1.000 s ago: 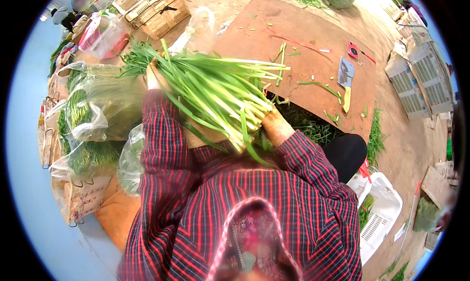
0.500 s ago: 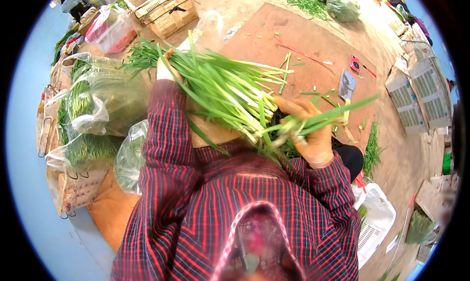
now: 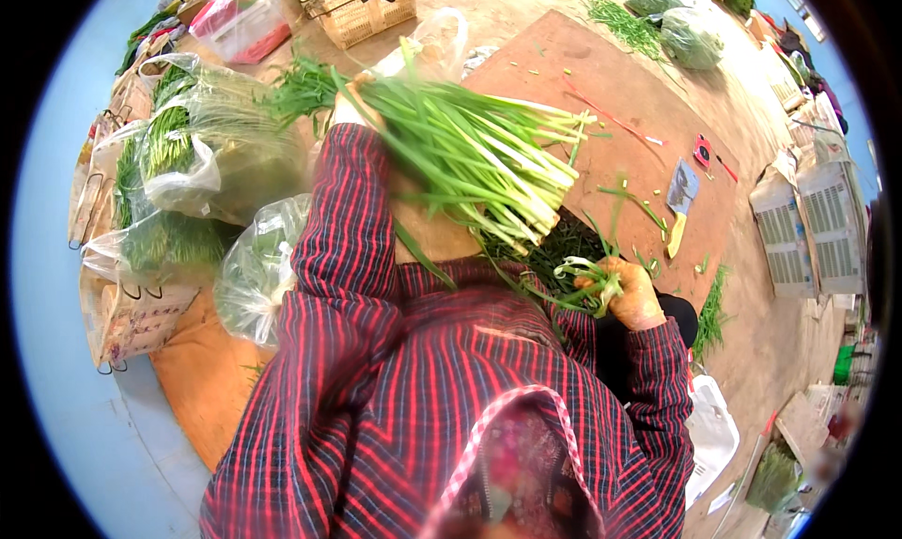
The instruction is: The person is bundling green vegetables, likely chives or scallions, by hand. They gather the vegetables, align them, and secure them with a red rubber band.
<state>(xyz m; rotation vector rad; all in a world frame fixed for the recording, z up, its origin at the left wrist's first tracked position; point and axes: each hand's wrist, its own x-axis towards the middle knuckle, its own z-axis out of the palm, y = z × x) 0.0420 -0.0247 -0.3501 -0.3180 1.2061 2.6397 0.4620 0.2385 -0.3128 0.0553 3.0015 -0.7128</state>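
My left hand (image 3: 357,109) is closed around the leafy end of a thick bunch of garlic chives (image 3: 479,154), with long flat green leaves and pale stem ends pointing right. The bunch lies across my left forearm's far side, above my lap. Lower right, my right hand (image 3: 631,295) is closed on a few loose chive scraps (image 3: 599,283), whose pale ends and bent leaves stick out to the left. Dark green trimmings (image 3: 568,243) lie below the stem ends, between my hands. The fingertips of my left hand are partly hidden by leaves.
A brown board (image 3: 526,60) carries a cleaver (image 3: 683,187) with a yellow handle, a red tape measure (image 3: 702,151) and cut bits. Plastic bags of greens (image 3: 211,163) stand at left. A white crate (image 3: 711,431) is near my right side; a wicker basket (image 3: 362,13) stands behind.
My right hand has drawn down and away from the bunch, pulling a few chives loose. The left hand still holds the bunch. The whole view has shifted slightly.
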